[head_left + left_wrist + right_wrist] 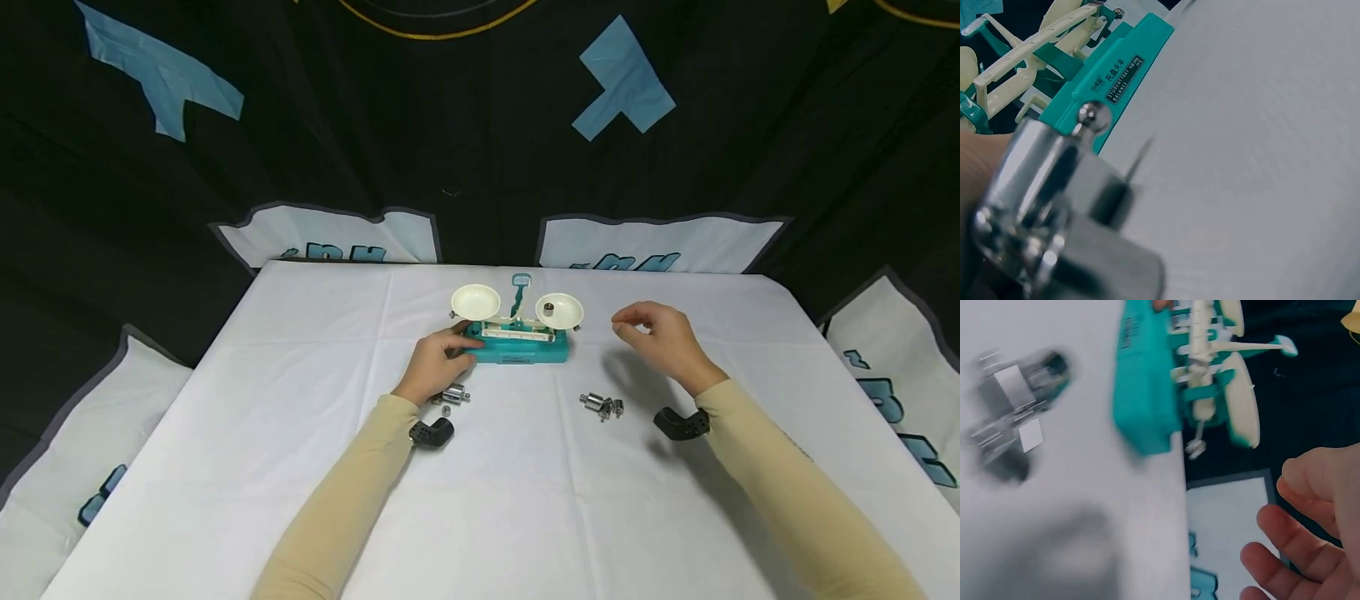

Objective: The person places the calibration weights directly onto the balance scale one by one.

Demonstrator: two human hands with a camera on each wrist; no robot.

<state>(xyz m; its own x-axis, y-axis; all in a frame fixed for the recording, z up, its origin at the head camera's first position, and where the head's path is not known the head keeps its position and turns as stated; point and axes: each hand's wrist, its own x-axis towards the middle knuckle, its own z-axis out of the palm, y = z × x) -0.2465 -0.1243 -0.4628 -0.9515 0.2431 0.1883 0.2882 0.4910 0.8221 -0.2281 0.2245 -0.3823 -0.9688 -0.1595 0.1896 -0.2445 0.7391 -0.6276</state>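
Observation:
A teal tray balance (521, 350) with two cream pans stands toward the far side of the table. One small metal weight (548, 309) sits on its right pan (567, 313); nothing lies on the left pan (476, 302). My left hand (437, 360) grips the left end of the base, thumb at the front. Beside that wrist lie metal weights (453, 394), looming large and blurred in the left wrist view. Off to the right of the right pan, my right hand (660, 337) hovers over the table with loosely bent fingers (1300, 544), holding nothing.
A second cluster of metal weights (602, 406) lies on the white tablecloth (495, 500), in front of the balance and to the right. A tiny weight (446, 411) sits near the left wrist. Behind the table hangs a black curtain (480, 150) with blue tape.

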